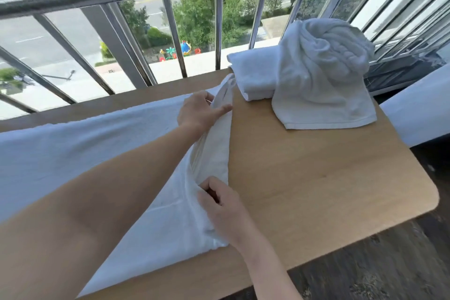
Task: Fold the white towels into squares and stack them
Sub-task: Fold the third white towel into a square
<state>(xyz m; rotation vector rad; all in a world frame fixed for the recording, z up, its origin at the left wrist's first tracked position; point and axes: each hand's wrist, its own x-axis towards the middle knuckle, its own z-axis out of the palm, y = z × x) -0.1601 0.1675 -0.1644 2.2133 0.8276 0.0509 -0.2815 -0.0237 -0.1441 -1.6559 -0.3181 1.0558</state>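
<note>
White terry cloth is pinched in both hands along the right-hand edge of the spread towel (85, 153): the left hand (199, 112) grips the far corner with fingers closed over a raised flap, index finger extended along the fabric; the right hand (224, 204) is clamped on the near corner, thumb and fingers bunching the cloth. Between the two grips the edge is lifted off the wooden table (316, 178) and layers show at the opening, so a fold appears to be in hand, not yet laid flat. Outward from the grips to the left, the towel lies long and mostly flat across the tabletop, running out of view. Beyond the left hand, just past the far corner, sits a folded towel (253, 75), one piece or two I cannot tell; its right part is hidden. Draped against it on its far side from the grips is a crumpled towel (321, 73), unfolded, twisted at the top, with its hem hanging onto the table. Judgement: early to middle stage. At least one towel is done and set down as the start of the stack; the towel in hand needs further folds to reach a square; the crumpled one is untouched. Behind the table, a metal railing (219, 31) and glass.
</note>
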